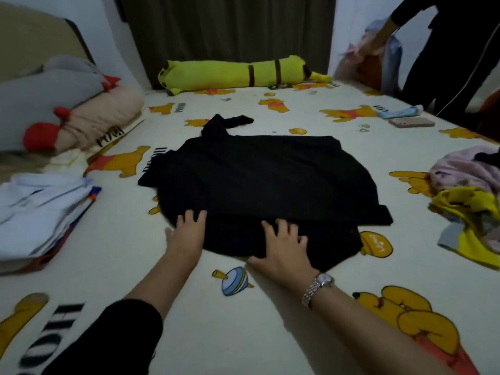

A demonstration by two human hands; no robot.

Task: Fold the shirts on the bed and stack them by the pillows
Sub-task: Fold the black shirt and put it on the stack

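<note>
Black shirt (257, 182) lay spread mid-bed, its near hem doubled over, apparently partway through folding; left hand (188, 232) and right hand (284, 249) rested apart on that near edge, fingers flat and splayed, gripping nothing, seemingly to smooth the crease; folded stack (40, 209) sat at left beside the pillows (89, 123), the likely destination; unfolded clothes (468, 190) waited at right on the bed (243, 307).

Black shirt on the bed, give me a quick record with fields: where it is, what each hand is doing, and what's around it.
black shirt: spread on bed sheet, partly folded
left hand: flat on near left edge
right hand: flat on near edge, wristwatch on wrist
folded stack: left, below pillows
unfolded clothes: right
yellow plush: far edge
</note>
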